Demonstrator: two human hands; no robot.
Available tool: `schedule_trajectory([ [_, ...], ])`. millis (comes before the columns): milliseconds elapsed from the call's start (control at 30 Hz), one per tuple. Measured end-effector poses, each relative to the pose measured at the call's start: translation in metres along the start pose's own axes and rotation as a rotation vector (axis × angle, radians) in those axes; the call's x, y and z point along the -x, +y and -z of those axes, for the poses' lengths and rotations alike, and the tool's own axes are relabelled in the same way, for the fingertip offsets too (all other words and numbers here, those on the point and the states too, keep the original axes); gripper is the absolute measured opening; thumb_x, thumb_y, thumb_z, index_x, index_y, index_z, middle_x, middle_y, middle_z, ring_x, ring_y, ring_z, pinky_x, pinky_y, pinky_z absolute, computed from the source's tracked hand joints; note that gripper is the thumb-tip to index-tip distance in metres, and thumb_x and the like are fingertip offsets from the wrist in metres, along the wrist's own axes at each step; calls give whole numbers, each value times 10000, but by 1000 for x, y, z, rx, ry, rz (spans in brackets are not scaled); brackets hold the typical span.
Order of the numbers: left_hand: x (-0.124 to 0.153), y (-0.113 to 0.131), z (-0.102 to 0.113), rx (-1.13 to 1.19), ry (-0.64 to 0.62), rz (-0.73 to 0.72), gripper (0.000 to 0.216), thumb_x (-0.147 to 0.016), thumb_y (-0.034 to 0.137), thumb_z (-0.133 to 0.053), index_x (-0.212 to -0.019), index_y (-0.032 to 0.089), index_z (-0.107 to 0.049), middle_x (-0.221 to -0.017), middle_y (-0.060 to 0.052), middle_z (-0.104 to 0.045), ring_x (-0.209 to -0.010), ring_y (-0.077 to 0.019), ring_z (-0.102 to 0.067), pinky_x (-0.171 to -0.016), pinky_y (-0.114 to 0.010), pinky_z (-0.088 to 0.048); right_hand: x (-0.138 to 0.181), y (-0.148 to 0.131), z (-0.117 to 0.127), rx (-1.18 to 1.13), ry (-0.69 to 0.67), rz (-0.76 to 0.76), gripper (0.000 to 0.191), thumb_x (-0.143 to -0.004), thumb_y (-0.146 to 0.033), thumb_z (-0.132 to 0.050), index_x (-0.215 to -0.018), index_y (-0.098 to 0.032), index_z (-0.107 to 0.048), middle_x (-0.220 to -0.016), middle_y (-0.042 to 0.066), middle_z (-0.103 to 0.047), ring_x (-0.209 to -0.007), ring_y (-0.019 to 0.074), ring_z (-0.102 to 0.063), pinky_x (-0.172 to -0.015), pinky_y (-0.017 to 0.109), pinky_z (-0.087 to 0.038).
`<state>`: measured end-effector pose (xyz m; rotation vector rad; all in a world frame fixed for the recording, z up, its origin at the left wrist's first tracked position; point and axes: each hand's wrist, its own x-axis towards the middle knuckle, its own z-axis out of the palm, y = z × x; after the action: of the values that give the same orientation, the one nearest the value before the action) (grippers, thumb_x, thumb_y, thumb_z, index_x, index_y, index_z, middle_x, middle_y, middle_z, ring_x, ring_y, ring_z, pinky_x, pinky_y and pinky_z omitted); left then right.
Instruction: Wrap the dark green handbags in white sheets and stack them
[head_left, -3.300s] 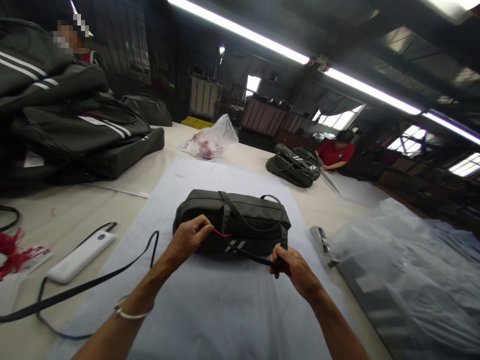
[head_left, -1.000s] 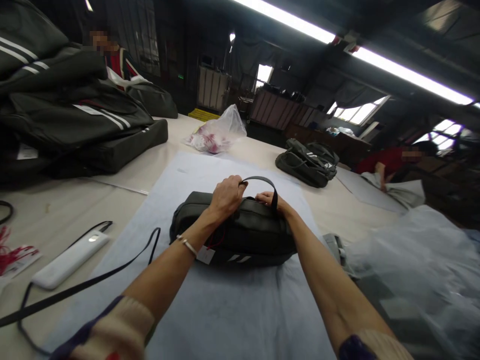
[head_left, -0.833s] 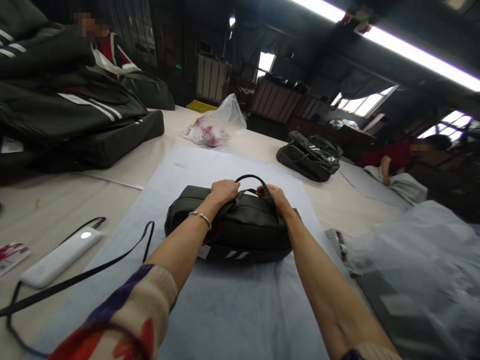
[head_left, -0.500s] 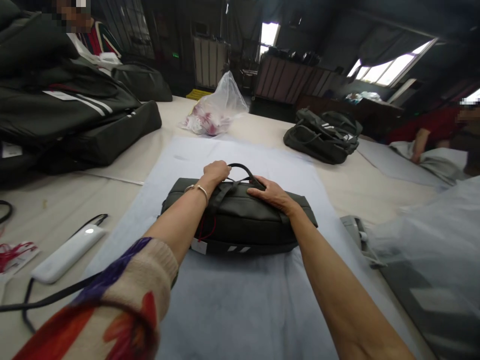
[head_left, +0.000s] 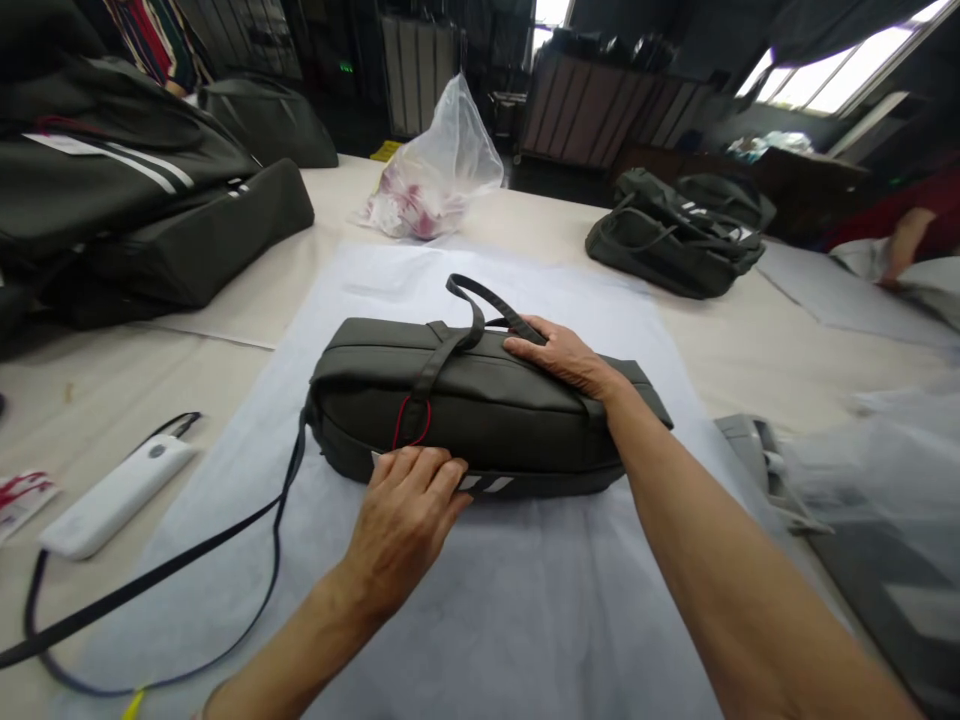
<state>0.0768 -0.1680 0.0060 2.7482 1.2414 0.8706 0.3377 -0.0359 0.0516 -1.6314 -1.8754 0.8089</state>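
Observation:
A dark olive duffel bag [head_left: 480,400] lies lengthwise on a pale blue sheet [head_left: 480,620], its front toward me. A looped carry handle [head_left: 469,300] stands up from its top. My left hand [head_left: 409,510] is at the lower front of the bag, fingers curled over a white hang tag [head_left: 376,458] that shows only a corner. Above the fingers runs the tag's red cord [head_left: 412,420]. My right hand [head_left: 559,355] grips the bag's top beside the handle's right end, thumb on the near side and the other fingers partly hidden behind.
Large dark bags [head_left: 150,200] are piled at the left. A clear plastic bag [head_left: 435,170] stands at the back, with more dark bags [head_left: 679,235] right of it. A white power bank [head_left: 116,495] with a cable lies left. Plastic wrapping [head_left: 892,450] covers the right side. Other people are at the edges.
My left hand has let go of the handle and come down to the tag at the bag's front. The handle loop now stands free. My right hand stays on the bag's top.

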Motion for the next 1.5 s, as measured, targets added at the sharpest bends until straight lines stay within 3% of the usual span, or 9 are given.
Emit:
schedule_trajectory([
  [200, -1, -5, -29, 73, 13, 108, 159, -795, 152, -648, -814, 214, -503, -909, -46, -647, -852, -244, -564, -831, -416, -395, -5, 3, -3, 2, 8, 12, 528, -822, -590, -615, -1228, -253, -628, -1191, 29, -665, -1091, 260, -585, -989, 388, -416],
  [400, -2, -11, -32, 233, 21, 80, 188, -810, 151, -636, -793, 229, -466, -980, -26, -676, -938, -225, -595, -961, -446, -370, -17, 7, -2, -26, -27, 5, 510, -831, -584, -611, -1206, -239, -639, -1172, 25, -670, -1060, 254, -594, -981, 386, -425],
  [533, -9, -14, -31, 249, 40, 97, 217, -828, 237, -675, -787, 227, -462, -966, -24, -677, -921, -220, -607, -951, -451, -373, -24, 8, -1, -27, -51, -34, 513, -826, -592, -615, -1199, -241, -640, -1150, 26, -677, -1039, 250, -600, -979, 390, -429],
  [900, -9, -12, -32, 230, 31, 124, 204, -818, 215, -688, -790, 224, -486, -979, -27, -682, -912, -227, -607, -918, -444, -391, -22, 10, -3, -46, -28, -21, 482, -816, -580, -631, -1181, -266, -660, -1168, 18, -685, -1063, 245, -607, -992, 388, -430],
  [1133, -1, -15, -36, 277, 158, 86, 96, -863, 135, -561, -878, 220, -519, -912, -32, -669, -866, -219, -610, -851, -418, -433, -12, -15, 5, -120, 83, -37, 362, -851, -467, -598, -1125, -258, -709, -1083, 11, -724, -1060, 236, -634, -980, 385, -452],
  [1233, 1, -18, -38, 294, 209, 72, 146, -864, 91, -504, -925, 222, -523, -909, -34, -664, -866, -211, -622, -844, -408, -458, 14, -50, 21, -117, 141, 98, 284, -834, -400, -626, -1050, -245, -727, -1043, 24, -731, -997, 232, -653, -941, 384, -472],
  [1333, 1, -22, -36, 350, 230, 81, 184, -850, 65, -483, -933, 223, -528, -927, -41, -662, -871, -207, -628, -818, -387, -485, 68, -85, 17, 10, 96, 265, 188, -860, -347, -609, -982, -258, -721, -977, 32, -729, -923, 227, -658, -921, 405, -480],
  [1400, 1, -26, -33, 404, 218, 84, 205, -839, 52, -473, -926, 225, -541, -943, -39, -665, -884, -205, -631, -823, -383, -495, 112, -95, -3, 168, 1, 366, 177, -860, -306, -614, -1013, -276, -700, -959, 34, -722, -931, 232, -649, -984, 445, -445],
  [1500, 2, -35, -26, 509, 172, 99, 236, -827, 35, -436, -902, 225, -553, -971, -31, -672, -917, -193, -634, -830, -363, -500, 164, -84, -47, 362, -74, 385, 357, -795, -247, -660, -1151, -266, -628, -1006, 54, -704, -978, 261, -633, -1060, 507, -390],
])
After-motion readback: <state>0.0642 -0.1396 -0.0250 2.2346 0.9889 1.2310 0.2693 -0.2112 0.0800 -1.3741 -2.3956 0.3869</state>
